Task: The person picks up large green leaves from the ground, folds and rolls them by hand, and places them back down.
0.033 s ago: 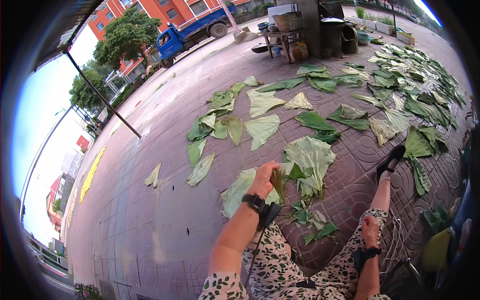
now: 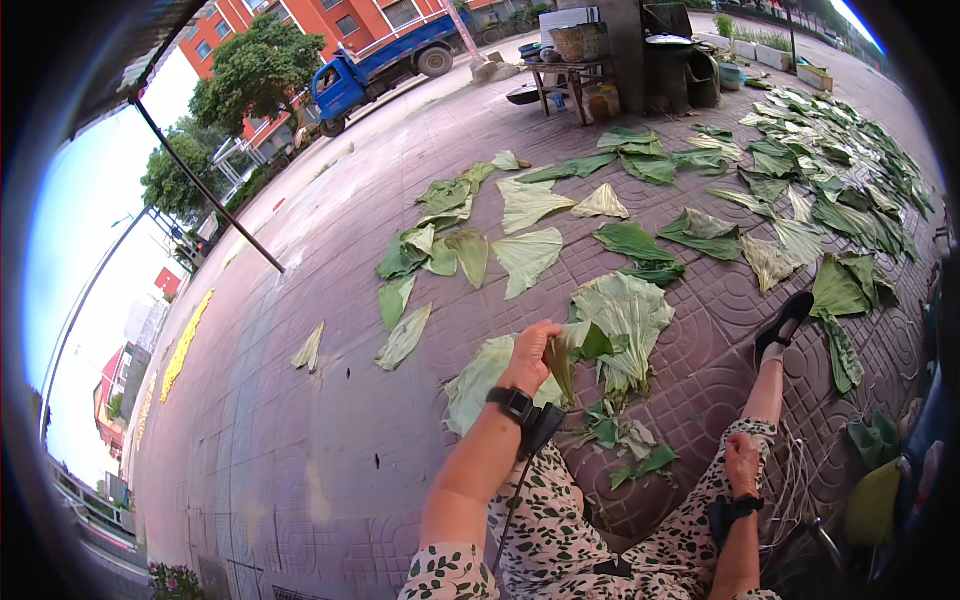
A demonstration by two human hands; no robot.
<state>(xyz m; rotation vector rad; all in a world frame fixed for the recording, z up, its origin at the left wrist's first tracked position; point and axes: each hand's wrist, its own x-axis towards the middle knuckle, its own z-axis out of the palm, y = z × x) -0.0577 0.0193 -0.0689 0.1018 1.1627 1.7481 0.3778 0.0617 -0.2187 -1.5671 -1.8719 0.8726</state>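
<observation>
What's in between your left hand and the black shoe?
In the head view, the gripped leaf sticks out from the left hand; then comes a big pale-green leaf, then patterned paving up to the black shoe.

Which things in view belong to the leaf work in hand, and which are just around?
Part of the work, judging by position:
- folded green leaf, gripped in the left hand
- large pale-green, fan-shaped leaf beside it
- small green leaf pieces nearby
- probably the flat, pale-green leaves farther off

Just around:
- blue open-bed truck
- brown woven basket
- long yellow strip
</observation>
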